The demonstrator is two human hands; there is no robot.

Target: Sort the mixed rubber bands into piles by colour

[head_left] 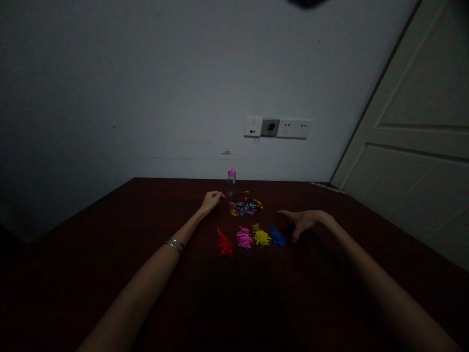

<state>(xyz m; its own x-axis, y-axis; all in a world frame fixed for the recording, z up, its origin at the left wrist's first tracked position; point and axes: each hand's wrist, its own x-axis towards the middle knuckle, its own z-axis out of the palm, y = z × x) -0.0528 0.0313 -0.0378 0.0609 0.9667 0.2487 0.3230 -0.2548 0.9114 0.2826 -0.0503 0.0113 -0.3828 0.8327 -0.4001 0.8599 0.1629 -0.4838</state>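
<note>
My left hand rests on the table with its fingers curled in, beside a mixed heap of colourful rubber bands. Whether anything is inside those fingers is hidden. My right hand is open, thumb and forefinger apart, just right of a small pile of blue rubber bands. Left of the blue pile lie yellow rubber bands, pink rubber bands and red rubber bands, each colour in its own pile. The table under my right hand is too dark to make out.
Behind the mixed heap stands a clear bottle with a pink cap, close to my left fingertips. The dark red table ends at a pale wall carrying sockets. A panelled white door borders the right side.
</note>
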